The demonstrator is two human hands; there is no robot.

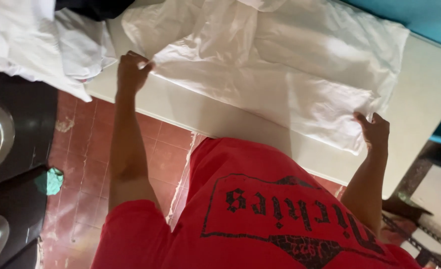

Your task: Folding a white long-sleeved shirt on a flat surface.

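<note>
— Red cotton T-shirt (260,219) with a black print fills the bottom of the view, right under the camera. What are the hands on?

— Both are on the white, thin, crumpled cloth (280,74) spread over the white flat tabletop (429,84). The left hand (132,72) pinches the cloth's near edge, fingers closed over the hem. The right hand (375,132) has its fingers curled at the cloth's near corner; it looks like a grip, though the fingertips are behind the fabric.

— How would that cloth handle?

— Light and limp, I'd judge. It creases readily and would sag between two grips, so the corners and the folded near edge, where the hands already are, seem the best places to hold it. It should slide easily on the smooth top.

— Anything unclear?

— The cloth's far side runs out of the picture, so its full shape is unknown. More white fabric (36,45) is heaped at upper left, with something dark above it, cut off. A small green object (48,180) lies beside the red tiled floor (150,154); I cannot tell what it is.
</note>
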